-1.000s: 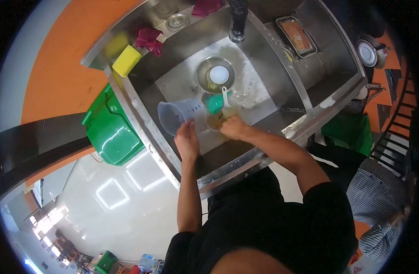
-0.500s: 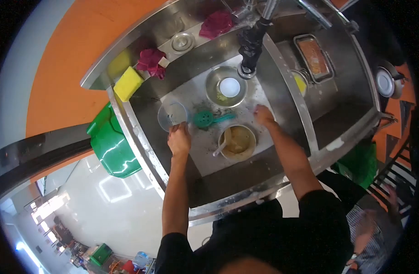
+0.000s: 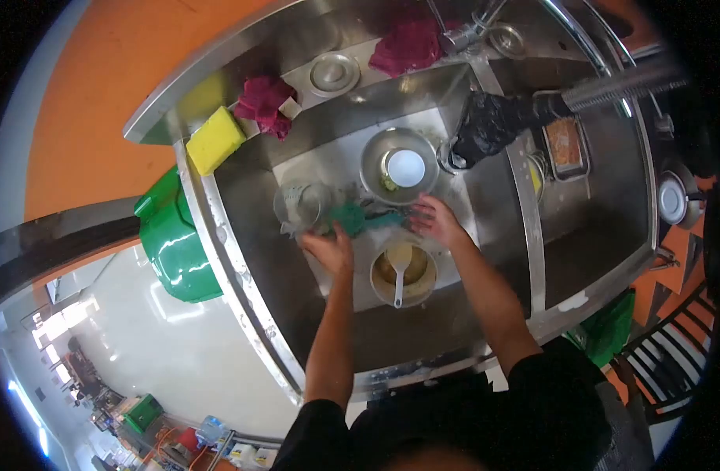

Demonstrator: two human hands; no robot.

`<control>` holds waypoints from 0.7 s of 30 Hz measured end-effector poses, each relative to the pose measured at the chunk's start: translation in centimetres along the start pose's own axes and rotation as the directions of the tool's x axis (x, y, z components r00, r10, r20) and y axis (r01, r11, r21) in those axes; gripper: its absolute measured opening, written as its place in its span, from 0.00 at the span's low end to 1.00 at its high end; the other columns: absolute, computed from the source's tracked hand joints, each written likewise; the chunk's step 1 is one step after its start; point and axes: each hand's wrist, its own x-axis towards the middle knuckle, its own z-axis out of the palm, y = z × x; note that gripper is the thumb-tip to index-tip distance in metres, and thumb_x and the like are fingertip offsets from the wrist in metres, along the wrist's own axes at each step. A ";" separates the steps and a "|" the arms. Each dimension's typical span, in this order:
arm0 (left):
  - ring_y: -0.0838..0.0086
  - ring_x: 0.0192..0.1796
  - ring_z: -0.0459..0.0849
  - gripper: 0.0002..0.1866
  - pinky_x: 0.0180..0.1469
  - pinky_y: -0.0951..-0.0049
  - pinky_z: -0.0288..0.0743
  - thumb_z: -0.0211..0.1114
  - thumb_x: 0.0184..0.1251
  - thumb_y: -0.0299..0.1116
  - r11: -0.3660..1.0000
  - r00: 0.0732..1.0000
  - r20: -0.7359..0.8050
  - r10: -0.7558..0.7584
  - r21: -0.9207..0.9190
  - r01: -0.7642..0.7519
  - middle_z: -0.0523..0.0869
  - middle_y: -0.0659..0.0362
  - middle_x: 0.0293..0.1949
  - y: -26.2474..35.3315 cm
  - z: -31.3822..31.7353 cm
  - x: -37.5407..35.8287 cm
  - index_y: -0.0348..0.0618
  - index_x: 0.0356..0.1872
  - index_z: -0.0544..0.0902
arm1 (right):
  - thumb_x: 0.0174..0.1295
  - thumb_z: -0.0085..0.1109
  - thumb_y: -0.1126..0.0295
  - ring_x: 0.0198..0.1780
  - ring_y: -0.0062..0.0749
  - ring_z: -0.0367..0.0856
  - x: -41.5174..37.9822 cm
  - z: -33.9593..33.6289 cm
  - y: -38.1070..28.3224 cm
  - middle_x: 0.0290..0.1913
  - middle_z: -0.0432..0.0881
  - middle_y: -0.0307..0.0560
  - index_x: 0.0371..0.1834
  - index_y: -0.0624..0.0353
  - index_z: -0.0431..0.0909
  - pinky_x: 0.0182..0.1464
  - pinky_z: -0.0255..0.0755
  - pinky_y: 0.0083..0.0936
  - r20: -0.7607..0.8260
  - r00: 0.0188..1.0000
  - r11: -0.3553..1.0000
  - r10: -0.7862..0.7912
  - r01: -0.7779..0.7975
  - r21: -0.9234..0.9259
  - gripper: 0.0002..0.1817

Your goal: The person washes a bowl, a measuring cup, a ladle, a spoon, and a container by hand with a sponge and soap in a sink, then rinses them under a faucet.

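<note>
In the left basin of the steel sink, my left hand [image 3: 328,247] is beside a clear plastic container [image 3: 303,206], its fingers apart near the container's lower edge. My right hand [image 3: 437,221] has its fingers spread by the handle end of a green slotted ladle [image 3: 350,220]. Above the ladle sits a metal bowl [image 3: 369,169] holding a small white bowl [image 3: 406,168]. A round pot [image 3: 426,287] with brownish contents stands below, a white spatula [image 3: 399,275] resting across it. Whether either hand touches the ladle is unclear.
A black-wrapped sprayer [image 3: 489,125] hangs over the basin's right side. On the ledge lie a yellow sponge [image 3: 215,141], maroon cloths [image 3: 264,106] and a metal lid [image 3: 333,73]. The right basin holds a metal tray [image 3: 565,149]. A green bin [image 3: 179,243] is at left.
My right hand has moved left toward the ladle and opened. My left hand has shifted down and right. The spatula has turned in the pot, and the sprayer hose leans right.
</note>
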 end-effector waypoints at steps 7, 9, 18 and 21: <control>0.47 0.56 0.71 0.24 0.57 0.52 0.66 0.54 0.67 0.40 0.822 0.781 0.471 -0.411 -0.178 0.540 0.66 0.44 0.60 -9.5 8.0 1.4 0.36 0.60 0.66 | 0.61 0.52 0.71 0.41 0.42 0.80 9.7 -2.3 1.0 0.51 0.72 0.55 0.56 0.63 0.64 0.36 0.84 0.36 0.016 0.990 0.977 -0.139 0.140 -0.159 0.20; 0.47 0.56 0.72 0.24 0.56 0.52 0.66 0.51 0.70 0.43 0.961 0.885 0.395 -0.246 -0.021 0.276 0.66 0.44 0.61 -11.9 6.9 2.0 0.36 0.59 0.69 | 0.61 0.50 0.74 0.42 0.45 0.81 8.5 -2.9 -0.5 0.52 0.72 0.56 0.58 0.63 0.63 0.34 0.84 0.35 -0.044 0.967 0.934 -0.250 0.229 -0.273 0.21; 0.47 0.69 0.53 0.34 0.63 0.43 0.52 0.47 0.71 0.52 0.867 0.968 -0.223 -0.118 0.452 0.210 0.57 0.42 0.67 -10.9 11.3 0.4 0.33 0.65 0.58 | 0.63 0.40 0.81 0.43 0.40 0.81 8.8 -3.3 -0.9 0.54 0.71 0.57 0.66 0.64 0.53 0.31 0.82 0.25 0.177 0.410 0.056 -0.895 0.496 -0.866 0.26; 0.47 0.69 0.55 0.34 0.64 0.44 0.53 0.47 0.71 0.51 0.857 0.995 -0.054 -0.089 0.504 0.104 0.58 0.41 0.67 -6.3 10.9 1.3 0.33 0.66 0.57 | 0.64 0.39 0.81 0.39 0.38 0.81 7.8 0.4 1.9 0.52 0.70 0.58 0.65 0.66 0.50 0.30 0.82 0.26 0.082 0.416 0.271 -0.906 0.718 -0.642 0.25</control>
